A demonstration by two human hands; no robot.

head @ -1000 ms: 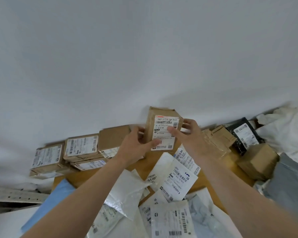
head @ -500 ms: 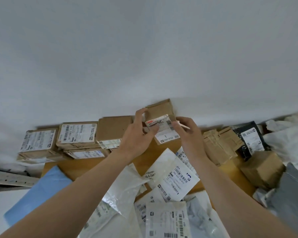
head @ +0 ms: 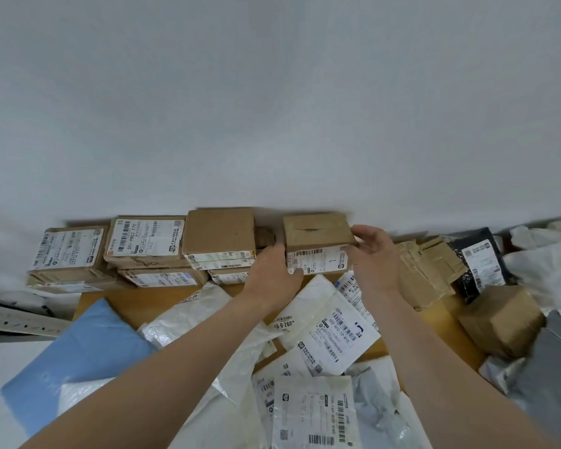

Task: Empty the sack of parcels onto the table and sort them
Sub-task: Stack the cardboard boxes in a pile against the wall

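Cardboard box [head: 316, 233] plain brown, white label with black barcode on its near face. Stacked boxes [head: 143, 241] brown too, with white labels and black print. Bench [head: 133, 303] orange-brown wood. Mailer [head: 78, 354] light blue. Plastic bags [head: 331, 322] white, black barcodes. Pouch [head: 476, 257] black, speckled, white label. Taped parcel [head: 499, 322] tan. Big bag [head: 551, 361] grey. Wall [head: 272, 108] pale grey-white.

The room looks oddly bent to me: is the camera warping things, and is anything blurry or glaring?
Head view: the wide lens bows the lower edge of the white wall and the row of labelled cardboard boxes. The light is soft, with no glare and only faint shadows behind the boxes. The small brown cardboard box, held by the left hand and right hand, has a slightly blurred label.
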